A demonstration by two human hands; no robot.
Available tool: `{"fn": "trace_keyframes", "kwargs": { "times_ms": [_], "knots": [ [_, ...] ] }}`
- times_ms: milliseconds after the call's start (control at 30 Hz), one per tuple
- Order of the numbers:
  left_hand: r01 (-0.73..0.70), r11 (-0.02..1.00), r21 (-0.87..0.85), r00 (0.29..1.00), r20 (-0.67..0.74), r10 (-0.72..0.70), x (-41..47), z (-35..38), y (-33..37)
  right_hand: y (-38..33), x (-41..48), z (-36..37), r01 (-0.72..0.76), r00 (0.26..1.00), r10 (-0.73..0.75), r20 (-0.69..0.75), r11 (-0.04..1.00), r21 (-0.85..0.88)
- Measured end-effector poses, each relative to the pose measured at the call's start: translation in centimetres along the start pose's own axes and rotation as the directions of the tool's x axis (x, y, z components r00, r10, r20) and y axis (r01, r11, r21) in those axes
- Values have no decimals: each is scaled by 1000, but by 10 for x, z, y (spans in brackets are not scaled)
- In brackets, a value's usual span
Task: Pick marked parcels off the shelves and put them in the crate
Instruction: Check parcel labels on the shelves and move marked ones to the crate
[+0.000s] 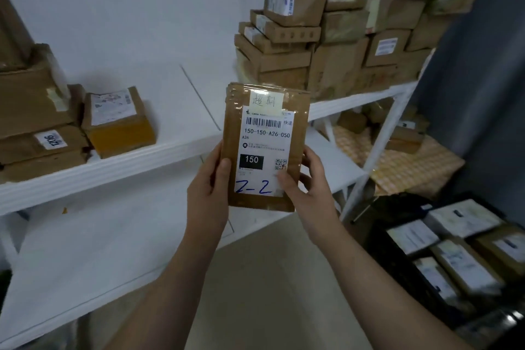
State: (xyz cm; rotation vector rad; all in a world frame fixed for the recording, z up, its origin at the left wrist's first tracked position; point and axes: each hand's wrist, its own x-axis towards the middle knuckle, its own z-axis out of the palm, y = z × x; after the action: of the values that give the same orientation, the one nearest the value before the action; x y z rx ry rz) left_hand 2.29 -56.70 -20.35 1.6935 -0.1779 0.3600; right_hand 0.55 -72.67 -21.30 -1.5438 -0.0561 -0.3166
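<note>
Parcel (264, 148): flat, upright, labelled "2-2".
Left hand (208, 189): fingers curled round its left edge.
Right hand (308, 185): gripping its right edge.
Crate (397, 267): lower right, holding parcels.

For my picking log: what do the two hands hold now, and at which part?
One flat brown cardboard parcel with a white label: the left hand grips its lower left edge, the right hand its lower right edge.

On the parcel (233, 128) the white label (265, 150) reads 150-150-A26-050, A26, 150 — and, in blue handwriting, 2-2. Its taped note (267, 100) says 超期. A shelf box (25, 148) has a sticker (51, 139) — 12006.
</note>
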Motion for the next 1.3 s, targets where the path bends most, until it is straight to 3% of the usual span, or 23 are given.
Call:
{"fn": "trace_keyframes", "kwargs": {
  "times_ms": [300, 467, 667, 933, 1133, 1300],
  "knots": [
    [55, 998, 11, 962, 267, -56, -53, 130, -6, 27, -60, -135, -78, 963, 83, -256, 996, 31],
    [121, 992, -23, 907, 408, -102, -100, 226, 3, 37, -99, -232, -180, 918, 169, -360, 984, 3],
    [199, 980, -18, 828, 538, -158, -143, 320, 5, 47, -132, -330, -284, 858, 296, -421, 954, 91],
    [241, 964, 112, 670, 700, -248, -162, 410, -21, 77, -148, -415, -386, 783, 415, -464, 908, 161],
    [354, 916, 187, 521, 774, -359, -148, 472, -48, 112, -132, -452, -455, 656, 481, -581, 867, 203],
    [310, 928, 208, 427, 841, -331, -121, 532, -59, 127, -102, -486, -450, 575, 462, -676, 868, 211]
  ]
}}
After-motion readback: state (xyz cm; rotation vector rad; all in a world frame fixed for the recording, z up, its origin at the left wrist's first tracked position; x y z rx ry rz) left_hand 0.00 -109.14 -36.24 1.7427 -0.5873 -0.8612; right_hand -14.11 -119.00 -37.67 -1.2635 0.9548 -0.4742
